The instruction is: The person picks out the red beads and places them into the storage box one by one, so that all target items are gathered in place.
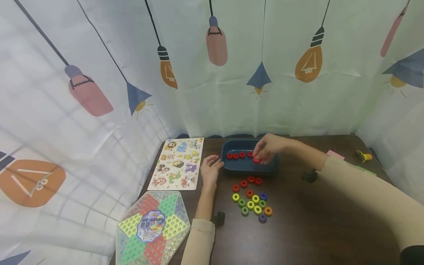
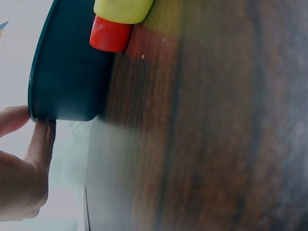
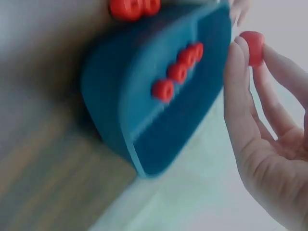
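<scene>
My right hand (image 1: 267, 148) pinches a red ring (image 3: 253, 47) between thumb and fingertips, over the right half of a dark blue tray (image 1: 250, 170). In the tray, several red rings (image 3: 177, 73) stand in a row along its length. My left hand (image 1: 210, 170) is at the tray's left end, its fingers fairly straight. The left wrist view shows the left fingertips (image 2: 42, 126) touching the tray's outer end near the rim. In front of the tray, more red rings (image 1: 250, 193) lie loose on the table.
Yellow rings (image 1: 250, 205), green rings, blue rings and an orange ring (image 1: 268, 211) lie nearer me on the brown table (image 1: 314, 228). At left are an animal puzzle board (image 1: 175, 163) and a hexagonal game box (image 1: 152, 228). A small yellow object (image 1: 367, 157) sits far right.
</scene>
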